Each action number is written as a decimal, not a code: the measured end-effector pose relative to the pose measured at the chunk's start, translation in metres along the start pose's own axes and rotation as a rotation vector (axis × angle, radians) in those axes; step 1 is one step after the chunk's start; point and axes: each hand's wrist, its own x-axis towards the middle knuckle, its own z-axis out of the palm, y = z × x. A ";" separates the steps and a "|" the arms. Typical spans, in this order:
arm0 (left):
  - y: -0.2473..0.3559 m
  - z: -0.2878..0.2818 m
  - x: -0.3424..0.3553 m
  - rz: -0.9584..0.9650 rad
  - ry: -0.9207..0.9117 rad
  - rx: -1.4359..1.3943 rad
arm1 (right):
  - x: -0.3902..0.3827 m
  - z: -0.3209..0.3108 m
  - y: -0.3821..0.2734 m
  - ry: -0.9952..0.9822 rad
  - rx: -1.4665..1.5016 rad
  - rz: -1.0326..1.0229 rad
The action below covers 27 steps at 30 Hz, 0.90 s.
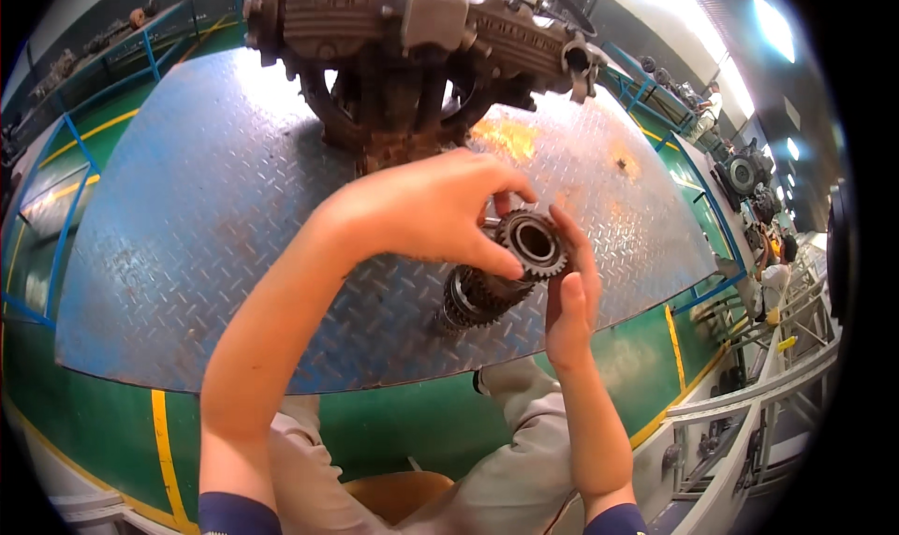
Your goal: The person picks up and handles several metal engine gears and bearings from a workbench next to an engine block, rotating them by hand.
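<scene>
A dark steel gear (515,237) with a round bore faces up at the top end of a gear shaft (475,296), which carries several toothed rings and stands tilted on the metal table. My left hand (445,203) curls round the gear from the left, its thumb on the near side and its fingers on the far side. From the right, my right hand (573,287) holds the gear's rim between its raised fingers and thumb. The shaft's lower end rests near the table's front edge. Parts of the left fingertips are hidden behind the gear.
A large rusty engine block (375,25) stands at the far side of the blue tread-plate table (206,207). Blue rails (153,53) and benches with parts lie beyond. Another person (709,109) is at the far right. A metal frame (749,413) stands at the lower right.
</scene>
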 end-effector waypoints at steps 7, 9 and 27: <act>-0.003 0.010 -0.002 0.068 0.034 0.028 | 0.001 0.011 0.008 0.035 0.080 -0.017; 0.000 0.012 -0.002 0.069 0.052 0.029 | 0.001 0.013 0.010 0.067 0.135 -0.024; -0.006 0.017 0.004 0.083 0.014 0.040 | -0.001 0.008 0.017 0.027 0.195 0.022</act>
